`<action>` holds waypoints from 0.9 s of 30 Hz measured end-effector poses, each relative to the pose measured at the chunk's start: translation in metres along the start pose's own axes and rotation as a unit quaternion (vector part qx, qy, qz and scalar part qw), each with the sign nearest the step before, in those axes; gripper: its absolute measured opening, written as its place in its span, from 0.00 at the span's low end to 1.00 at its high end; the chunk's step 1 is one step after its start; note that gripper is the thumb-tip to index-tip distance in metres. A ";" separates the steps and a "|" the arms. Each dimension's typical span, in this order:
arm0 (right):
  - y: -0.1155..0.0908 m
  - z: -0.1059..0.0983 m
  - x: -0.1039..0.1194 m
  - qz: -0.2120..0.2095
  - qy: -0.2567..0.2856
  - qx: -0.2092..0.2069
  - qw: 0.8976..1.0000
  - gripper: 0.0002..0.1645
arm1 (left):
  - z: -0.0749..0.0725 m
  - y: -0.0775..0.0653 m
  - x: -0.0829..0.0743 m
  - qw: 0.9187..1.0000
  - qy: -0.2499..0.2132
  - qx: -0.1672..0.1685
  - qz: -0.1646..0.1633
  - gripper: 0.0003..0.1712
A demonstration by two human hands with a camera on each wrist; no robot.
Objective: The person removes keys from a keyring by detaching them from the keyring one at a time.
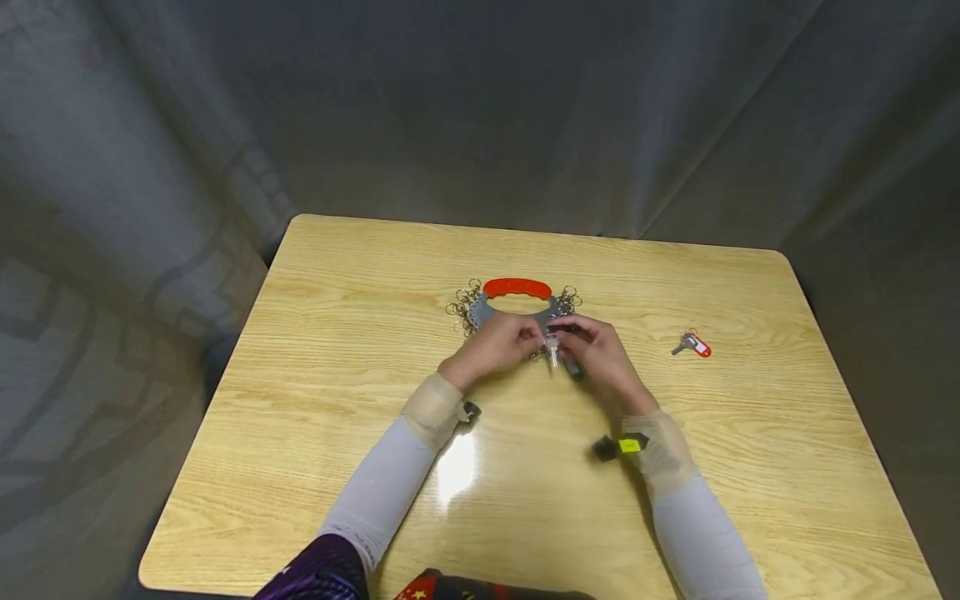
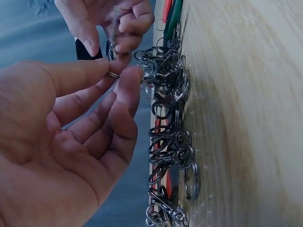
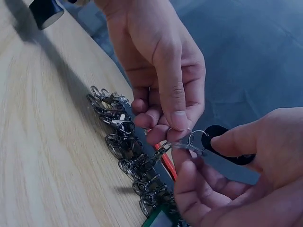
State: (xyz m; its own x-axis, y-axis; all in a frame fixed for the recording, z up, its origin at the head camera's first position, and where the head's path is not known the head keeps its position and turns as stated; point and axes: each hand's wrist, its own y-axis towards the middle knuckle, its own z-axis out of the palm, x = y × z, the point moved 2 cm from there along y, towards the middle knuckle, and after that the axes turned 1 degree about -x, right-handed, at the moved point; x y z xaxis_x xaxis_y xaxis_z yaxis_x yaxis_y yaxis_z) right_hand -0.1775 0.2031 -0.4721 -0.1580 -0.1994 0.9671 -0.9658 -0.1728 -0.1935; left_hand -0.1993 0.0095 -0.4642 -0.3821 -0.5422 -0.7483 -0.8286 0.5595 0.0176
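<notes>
My left grip [image 1: 501, 343] pinches a ring [image 2: 112, 74]; my right grip [image 1: 606, 360] pinches a black tag [image 3: 217, 129]. The key [image 1: 553, 352] is between them, near the red-handled holder [image 1: 517, 287]. I should steady the tag while easing the ring's coil.

Head view: I look forward and down from the wearer's head, taking in nearly the whole table [image 1: 315, 350] and the curtain [image 1: 480, 108].
Left wrist view: close along the left hand [image 2: 57, 151], table turned upright at right.
Right wrist view: close along the right hand [image 3: 265, 191], table slanting at left.
Wrist views share: both hands, key rings [image 2: 181, 153].
</notes>
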 end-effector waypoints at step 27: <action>0.003 0.003 -0.008 0.021 0.055 -0.005 0.998 0.17 | -0.001 -0.002 0.001 1.000 -0.010 0.016 0.019 0.06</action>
State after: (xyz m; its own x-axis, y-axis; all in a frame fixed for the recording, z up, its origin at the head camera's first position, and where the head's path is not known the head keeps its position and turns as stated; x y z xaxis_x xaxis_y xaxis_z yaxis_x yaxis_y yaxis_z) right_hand -0.1783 0.2016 -0.4807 -0.2198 -0.0998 0.9704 -0.9596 -0.1569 -0.2335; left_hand -0.1979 0.0072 -0.4646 -0.4051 -0.5081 -0.7601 -0.8001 0.5993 0.0258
